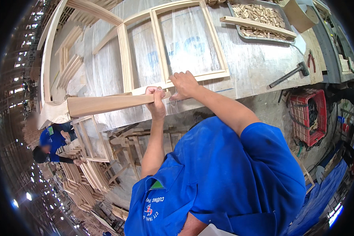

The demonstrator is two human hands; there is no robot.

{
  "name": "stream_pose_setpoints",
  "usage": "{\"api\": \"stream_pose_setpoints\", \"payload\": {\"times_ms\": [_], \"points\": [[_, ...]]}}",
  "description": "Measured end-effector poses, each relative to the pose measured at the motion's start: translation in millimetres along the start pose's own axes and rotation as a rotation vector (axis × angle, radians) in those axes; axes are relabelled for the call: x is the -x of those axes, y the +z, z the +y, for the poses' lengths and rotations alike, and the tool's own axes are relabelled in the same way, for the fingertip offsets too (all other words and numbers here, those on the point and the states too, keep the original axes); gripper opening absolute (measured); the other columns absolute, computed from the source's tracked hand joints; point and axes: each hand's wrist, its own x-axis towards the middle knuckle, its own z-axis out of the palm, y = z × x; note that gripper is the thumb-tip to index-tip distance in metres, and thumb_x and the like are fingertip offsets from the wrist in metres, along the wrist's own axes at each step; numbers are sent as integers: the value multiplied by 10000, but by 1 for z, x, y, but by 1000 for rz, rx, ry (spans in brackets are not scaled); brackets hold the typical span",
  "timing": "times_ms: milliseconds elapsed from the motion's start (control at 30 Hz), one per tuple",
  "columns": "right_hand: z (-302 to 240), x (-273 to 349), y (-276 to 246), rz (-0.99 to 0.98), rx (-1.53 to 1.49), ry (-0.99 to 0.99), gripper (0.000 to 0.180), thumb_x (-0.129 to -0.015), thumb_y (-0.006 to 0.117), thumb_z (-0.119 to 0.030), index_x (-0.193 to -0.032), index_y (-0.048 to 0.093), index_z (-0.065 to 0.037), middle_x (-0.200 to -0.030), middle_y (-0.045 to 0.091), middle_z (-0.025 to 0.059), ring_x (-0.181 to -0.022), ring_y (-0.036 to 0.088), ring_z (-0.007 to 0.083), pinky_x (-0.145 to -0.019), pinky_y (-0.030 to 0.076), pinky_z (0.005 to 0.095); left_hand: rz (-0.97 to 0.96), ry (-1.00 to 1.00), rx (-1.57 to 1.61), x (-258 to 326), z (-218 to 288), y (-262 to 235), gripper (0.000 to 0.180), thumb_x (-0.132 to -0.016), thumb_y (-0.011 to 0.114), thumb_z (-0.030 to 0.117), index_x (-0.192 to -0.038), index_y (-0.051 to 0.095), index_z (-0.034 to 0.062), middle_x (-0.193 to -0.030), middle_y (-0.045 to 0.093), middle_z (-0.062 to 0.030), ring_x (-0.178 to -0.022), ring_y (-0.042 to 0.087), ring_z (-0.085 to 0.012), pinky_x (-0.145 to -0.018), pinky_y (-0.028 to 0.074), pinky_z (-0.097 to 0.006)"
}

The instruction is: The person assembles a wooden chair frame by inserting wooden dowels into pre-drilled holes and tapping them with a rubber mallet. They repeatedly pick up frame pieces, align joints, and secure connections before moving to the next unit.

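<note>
A: What's the grip?

B: The left hand (157, 103) is clenched around a wooden mallet (110, 104), whose long head points toward nine o'clock. The right hand (183, 84) lies spread flat on the lower rail of the wooden frame (192, 76), gripping nothing.

A: Where's the frame?

B: At twelve o'clock, flat on the plastic-covered bench (255, 63). A tray of dowels (259, 19) sits at one o'clock, a hammer (289, 74) at two, a red crate (308, 116) at three.
</note>
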Motion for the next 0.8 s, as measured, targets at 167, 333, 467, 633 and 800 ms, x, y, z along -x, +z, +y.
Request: {"api": "stream_pose_setpoints", "payload": {"times_ms": [167,333,467,633,800], "points": [[3,-7,-3,-73,27,-21,827,-706,819,-656,-1207,599,-36,-1108,669,129,-1034,677,299,-878,503,451,17,-3,-36,1,-2,2,70,-940,506,4,-883,487,38,-730,521,-30,-694,484,-120,-713,445,-299],[-2,-10,-6,-109,25,6,816,-731,801,-657,-1194,593,-18,-1108,667,137,-1017,684,302,-877,510,446,-10,64,-114,-3,-6,-1,62,-936,489,-6,-885,487,29,-727,543,-43,-684,491,-117,-691,453,-296],[-2,-13,-3,-116,56,1,769,-755,787,-633,-1189,593,-29,-1104,670,136,-1012,691,308,-872,514,447,-40,140,-118,-7,-15,-6,78,-943,468,-11,-874,476,26,-714,536,-45,-649,479,-111,-641,448,-295],[2,-13,1,-72,25,-27,713,-759,794,-591,-1182,594,-53,-1079,675,130,-1000,703,303,-864,519,448,26,216,-75,-10,-21,3,85,-935,461,-13,-862,454,29,-665,516,-43,-598,461,-105,-577,427,-286],[5,-14,8,-39,-4,-23,683,-737,820,-532,-1178,601,-59,-1061,676,128,-950,713,307,-848,527,439,176,287,-82,-11,-26,16,102,-921,469,-11,-844,425,41,-626,513,-51,-560,457,-106,-548,422,-285]]}}
